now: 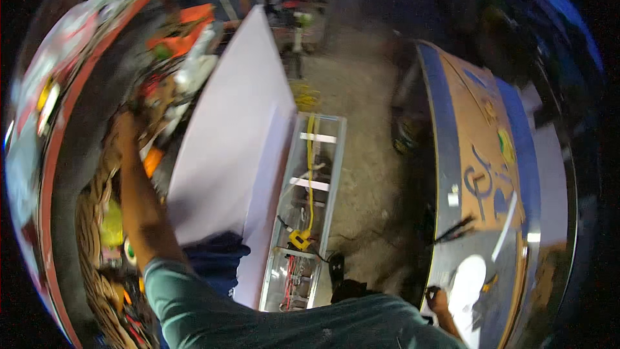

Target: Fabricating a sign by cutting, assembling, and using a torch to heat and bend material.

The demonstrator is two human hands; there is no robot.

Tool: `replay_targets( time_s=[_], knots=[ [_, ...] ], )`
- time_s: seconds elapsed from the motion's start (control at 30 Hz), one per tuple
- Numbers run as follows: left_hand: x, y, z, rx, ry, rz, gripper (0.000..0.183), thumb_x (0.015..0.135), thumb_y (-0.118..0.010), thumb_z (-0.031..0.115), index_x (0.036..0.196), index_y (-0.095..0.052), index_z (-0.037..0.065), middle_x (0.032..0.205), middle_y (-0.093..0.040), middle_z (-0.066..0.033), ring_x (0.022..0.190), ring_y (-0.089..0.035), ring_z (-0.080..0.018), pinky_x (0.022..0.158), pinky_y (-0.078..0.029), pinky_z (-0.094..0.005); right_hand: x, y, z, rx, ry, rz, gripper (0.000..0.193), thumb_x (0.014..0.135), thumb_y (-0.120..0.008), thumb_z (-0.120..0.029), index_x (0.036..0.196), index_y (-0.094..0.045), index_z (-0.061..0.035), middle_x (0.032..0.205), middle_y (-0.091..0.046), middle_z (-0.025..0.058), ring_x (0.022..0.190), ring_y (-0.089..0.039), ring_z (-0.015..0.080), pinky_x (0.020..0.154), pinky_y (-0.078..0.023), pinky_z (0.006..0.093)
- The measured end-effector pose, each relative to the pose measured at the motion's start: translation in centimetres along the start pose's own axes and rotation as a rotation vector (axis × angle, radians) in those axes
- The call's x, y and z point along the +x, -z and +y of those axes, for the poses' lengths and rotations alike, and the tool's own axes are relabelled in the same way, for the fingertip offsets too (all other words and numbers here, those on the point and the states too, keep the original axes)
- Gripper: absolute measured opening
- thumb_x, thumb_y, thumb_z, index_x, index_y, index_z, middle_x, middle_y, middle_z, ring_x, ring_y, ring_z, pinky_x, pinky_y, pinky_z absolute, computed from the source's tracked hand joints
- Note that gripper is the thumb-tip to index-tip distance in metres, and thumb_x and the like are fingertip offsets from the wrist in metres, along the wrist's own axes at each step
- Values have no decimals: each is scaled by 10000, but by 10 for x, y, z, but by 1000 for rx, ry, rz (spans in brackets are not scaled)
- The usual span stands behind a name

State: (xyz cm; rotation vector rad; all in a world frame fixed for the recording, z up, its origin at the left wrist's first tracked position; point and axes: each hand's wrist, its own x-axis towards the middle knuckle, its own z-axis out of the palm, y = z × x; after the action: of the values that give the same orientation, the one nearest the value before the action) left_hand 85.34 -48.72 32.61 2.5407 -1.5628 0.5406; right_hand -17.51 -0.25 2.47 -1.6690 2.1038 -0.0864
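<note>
While my teal sleeve (194,304) fills the lower edge of the frame, my right hand (438,298) sits low at lower right, touching the rim of a blue and brown panel (475,148); whether its fingers are curled or spread I cannot tell. My left hand (127,124) reaches up the left side into a heap of clutter (177,68), its grip blurred beyond telling. Coiled rope (93,245) lies beside my forearm. Farther off, a white board (232,148) leans beside an open metal frame (303,220) threaded with a yellow cable (310,174).
</note>
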Motion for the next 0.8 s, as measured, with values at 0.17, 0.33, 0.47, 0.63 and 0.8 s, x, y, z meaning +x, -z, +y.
replay_targets(
  time_s=[0.17,0.33,0.47,0.63,0.8],
  knots=[
    [44,-32,-75,105,-185,114,657,911,-577,572,1235,-589,1,1131,-668,-262,978,-662,-443,848,-522,-520,5,13,-3,4,-80,-49,241,902,-631,-208,983,-725,-1,974,-704,238,923,-665,404,839,-524,466],
    [70,12,-81,-44,-195,252,662,964,-552,509,1412,-484,27,1223,-642,-251,1001,-654,-419,890,-507,-526,35,42,-47,9,31,-119,254,806,-636,-80,1042,-704,-14,1020,-694,210,943,-639,409,869,-519,464],
    [-38,141,37,-6,-260,256,713,966,-613,447,1493,-371,33,1434,-484,-261,1244,-525,-384,977,-476,-464,62,83,-119,279,306,122,291,762,-660,-15,1053,-669,-21,1012,-659,172,996,-599,387,879,-502,435],
    [-257,272,253,-798,-473,-120,664,950,-629,476,1389,-432,18,1279,-523,-166,1173,-511,-280,996,-433,-406,63,158,-189,496,565,254,318,819,-691,-58,1133,-643,-41,1004,-591,136,982,-561,338,907,-479,436],
    [-439,321,424,-950,-690,-325,760,801,-735,509,1314,-448,27,1280,-442,-139,1133,-483,-265,922,-463,-372,47,213,-195,844,651,292,645,783,-787,-140,1352,-496,-54,1313,-518,161,1238,-484,360,1059,-420,445]
  ],
)
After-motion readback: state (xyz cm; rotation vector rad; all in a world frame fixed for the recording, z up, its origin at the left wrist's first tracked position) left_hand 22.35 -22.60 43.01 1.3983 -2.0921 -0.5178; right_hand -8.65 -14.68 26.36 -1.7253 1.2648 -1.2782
